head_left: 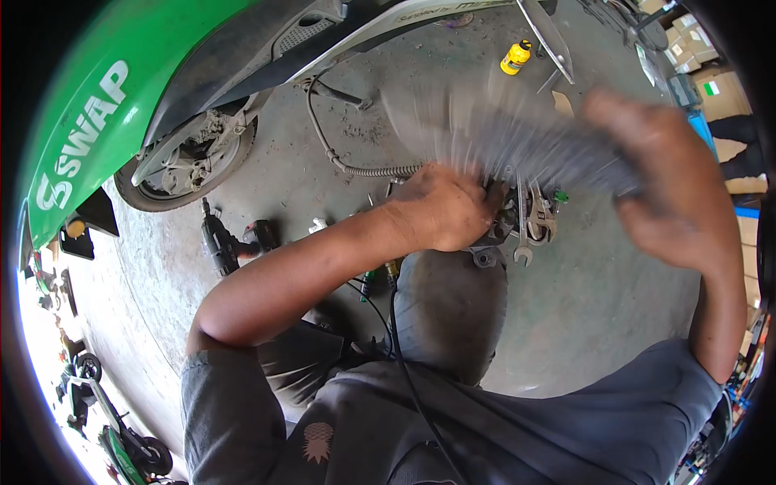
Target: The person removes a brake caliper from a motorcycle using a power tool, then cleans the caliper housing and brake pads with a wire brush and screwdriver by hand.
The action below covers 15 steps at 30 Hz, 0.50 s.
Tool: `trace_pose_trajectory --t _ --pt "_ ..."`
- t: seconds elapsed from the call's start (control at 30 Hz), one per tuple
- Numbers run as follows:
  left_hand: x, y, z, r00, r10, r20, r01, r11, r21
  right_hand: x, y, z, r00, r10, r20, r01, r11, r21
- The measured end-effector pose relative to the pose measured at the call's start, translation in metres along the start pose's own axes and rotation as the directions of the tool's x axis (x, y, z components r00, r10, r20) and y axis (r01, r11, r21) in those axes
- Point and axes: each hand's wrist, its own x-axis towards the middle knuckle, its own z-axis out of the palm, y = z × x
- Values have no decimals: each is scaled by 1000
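My left hand (449, 208) is closed in a fist, just beyond my knee, over a dark metal part (497, 230); what its fingers hold is hidden. My right hand (667, 174), up and to the right, grips a long dark tool (566, 149). That tool is smeared by motion and fans out toward my left hand, so its kind does not show. Beside the metal part lie an open-ended wrench (524, 230) and an adjustable wrench (540, 218). A ribbed cable (376, 170) runs from the left toward my left hand.
A green and black scooter (162, 81) with its wheel (194, 153) stands at the upper left. On the floor are a cordless power tool (230, 242) and a yellow bottle (515, 58). Cardboard boxes (723, 89) line the right. A black cord (396, 323) hangs over my lap.
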Motion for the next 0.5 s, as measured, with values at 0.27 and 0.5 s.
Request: trace_pose_trajectory --t 0.27,0.5 --pt "-23 -51 41 823 -123 -555 -321 705 -632 -38 48 65 941 244 -235 -136 908 397" --pt "-82 -96 58 650 -444 -617 -727 -126 -675 -80 47 290 843 467 266 -533 662 526"
